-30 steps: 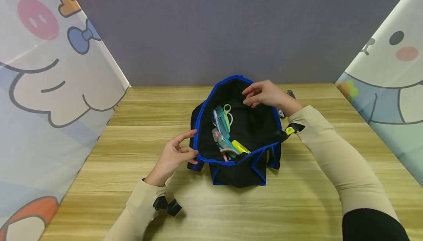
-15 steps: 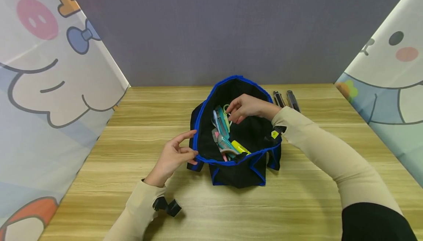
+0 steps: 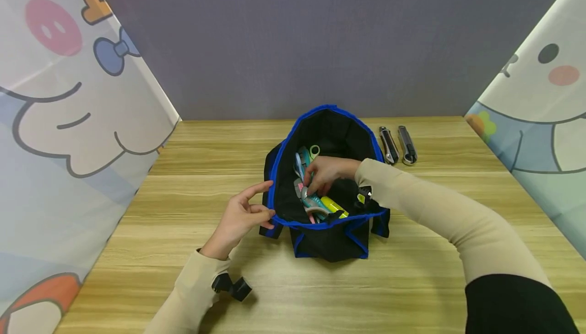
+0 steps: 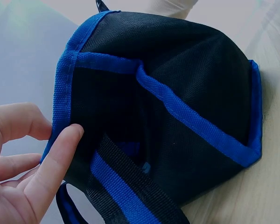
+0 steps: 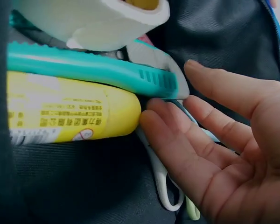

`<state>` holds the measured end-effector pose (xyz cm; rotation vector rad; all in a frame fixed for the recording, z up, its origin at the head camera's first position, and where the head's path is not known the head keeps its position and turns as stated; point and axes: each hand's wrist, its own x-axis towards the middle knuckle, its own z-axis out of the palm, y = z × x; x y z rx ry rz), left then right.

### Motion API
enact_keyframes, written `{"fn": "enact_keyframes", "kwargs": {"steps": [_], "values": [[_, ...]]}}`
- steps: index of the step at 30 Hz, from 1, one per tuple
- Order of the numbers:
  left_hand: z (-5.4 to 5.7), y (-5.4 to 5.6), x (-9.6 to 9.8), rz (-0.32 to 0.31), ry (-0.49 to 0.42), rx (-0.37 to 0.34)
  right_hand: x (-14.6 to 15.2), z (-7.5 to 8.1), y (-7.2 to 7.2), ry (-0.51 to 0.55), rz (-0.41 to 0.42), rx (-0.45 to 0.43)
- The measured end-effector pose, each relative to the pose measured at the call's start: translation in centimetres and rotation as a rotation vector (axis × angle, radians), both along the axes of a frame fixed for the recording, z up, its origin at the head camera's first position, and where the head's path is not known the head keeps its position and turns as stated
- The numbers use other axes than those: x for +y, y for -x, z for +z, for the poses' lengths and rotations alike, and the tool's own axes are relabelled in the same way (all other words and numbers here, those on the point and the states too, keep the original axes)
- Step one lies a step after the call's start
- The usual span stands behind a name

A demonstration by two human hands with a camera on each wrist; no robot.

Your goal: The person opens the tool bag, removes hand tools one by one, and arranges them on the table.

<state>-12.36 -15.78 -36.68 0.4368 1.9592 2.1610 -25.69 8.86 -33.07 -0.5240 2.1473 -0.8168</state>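
Note:
A black bag with blue trim (image 3: 327, 245) stands with its mouth spread on the table. My left hand (image 3: 239, 219) pinches its left rim between thumb and fingers; the left wrist view shows the blue edging (image 4: 63, 93) between them. Inside the bag is my right hand (image 3: 327, 172), its fingers spread around the end of a teal utility knife (image 5: 98, 70) without a visible grip. Beside that knife lies a yellow tube with printed text (image 5: 74, 109), and a roll of tape (image 5: 98, 21) sits above it. Scissors with pale green handles (image 3: 314, 151) lie deeper in the bag, partly hidden.
Two metal utility knives, one (image 3: 388, 146) nearer the bag and another (image 3: 407, 146) to its right, lie on the wooden table (image 3: 220, 151). A grey panel (image 3: 293, 44) stands behind, with cartoon-printed sheets on both sides.
My right hand has moved left and down, from the bag's far right side onto the items inside. The two knives at the right came into view. The left hand stays at the rim.

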Motion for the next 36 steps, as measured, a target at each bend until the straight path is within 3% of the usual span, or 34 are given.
{"fn": "enact_keyframes", "kwargs": {"steps": [9, 18, 36], "values": [[-0.1, 0.1, -0.1, 0.000, 0.005, -0.004, -1.4, -0.9, -0.4, -0.103, 0.051, 0.110], [-0.1, 0.1, -0.1, 0.012, 0.016, -0.001, -1.2, -0.8, 0.1, -0.108, 0.076, 0.152], [0.0, 0.1, -0.3, 0.006, 0.000, -0.006, 2.9, 3.6, 3.3, 0.074, -0.165, 0.172]]}}
